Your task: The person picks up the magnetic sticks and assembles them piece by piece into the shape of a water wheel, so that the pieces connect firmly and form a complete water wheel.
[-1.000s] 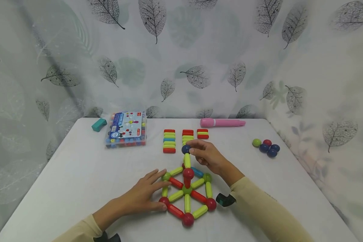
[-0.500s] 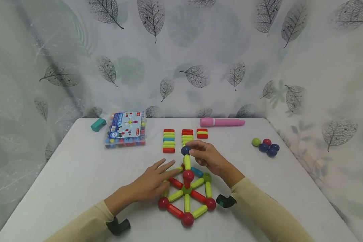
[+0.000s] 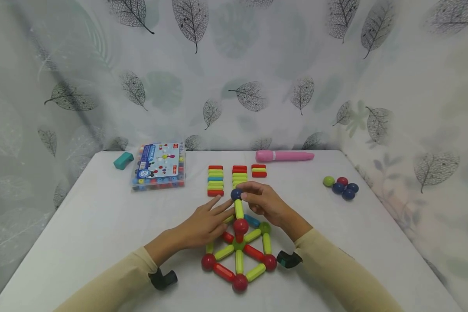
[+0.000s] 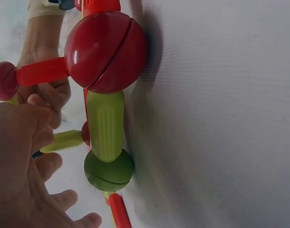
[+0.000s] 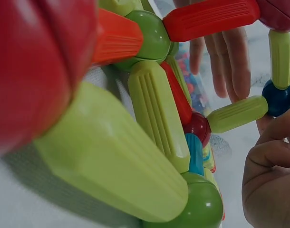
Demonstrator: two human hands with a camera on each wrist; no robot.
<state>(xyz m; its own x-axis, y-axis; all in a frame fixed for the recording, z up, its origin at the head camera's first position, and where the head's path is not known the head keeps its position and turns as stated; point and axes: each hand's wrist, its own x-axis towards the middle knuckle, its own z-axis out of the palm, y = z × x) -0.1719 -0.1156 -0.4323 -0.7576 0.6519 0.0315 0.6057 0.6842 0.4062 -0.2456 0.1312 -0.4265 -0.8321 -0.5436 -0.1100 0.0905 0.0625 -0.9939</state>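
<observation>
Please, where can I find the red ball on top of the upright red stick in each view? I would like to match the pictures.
Head: red ball, lower middle, just right of centre.
Left wrist: red ball, at the left edge, above mid-height.
Right wrist: red ball, top right corner, cut off.
Shared landmark: the upright red stick joined to it.

A hand could pass over the table (image 3: 89, 229) between the box (image 3: 160, 171) and left hand (image 3: 206, 223), or between the right hand (image 3: 267, 206) and loose balls (image 3: 339, 188). Both hands crowd the blue ball (image 3: 236, 194); rods (image 3: 239, 173) lie beyond it, and a raised red ball (image 3: 240, 226) obstructs its near side.
</observation>
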